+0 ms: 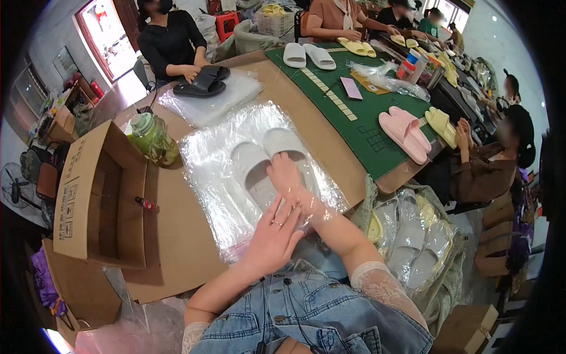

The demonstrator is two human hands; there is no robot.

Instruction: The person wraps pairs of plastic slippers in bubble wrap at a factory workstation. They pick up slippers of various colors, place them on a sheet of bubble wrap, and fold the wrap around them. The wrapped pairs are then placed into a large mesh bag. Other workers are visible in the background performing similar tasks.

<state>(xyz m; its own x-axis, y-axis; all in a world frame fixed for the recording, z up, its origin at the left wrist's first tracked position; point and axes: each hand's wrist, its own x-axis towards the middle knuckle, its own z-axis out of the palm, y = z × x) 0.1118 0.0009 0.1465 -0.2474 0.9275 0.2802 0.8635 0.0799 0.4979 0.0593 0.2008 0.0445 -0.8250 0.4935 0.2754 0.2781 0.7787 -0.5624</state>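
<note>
- My left hand point(272, 236) lies flat, fingers spread, pressing on the near end of a clear plastic bag point(206, 159); it clamps nothing.
- My right hand point(289, 180) is slid inside that bag, fingers loose on the heel of a white slipper point(253, 168); I cannot tell whether it grips.
- The white pair sits side by side in the bag, on the brown table point(177, 236) right before me.
- Left of the bag: a green jar point(152, 138) and an open cardboard box point(97, 194).
- Farther off, a stack of empty bags point(212, 100), a green mat point(365, 112) with pink slippers point(404, 133), and a person holding black slippers point(203, 82).
</note>
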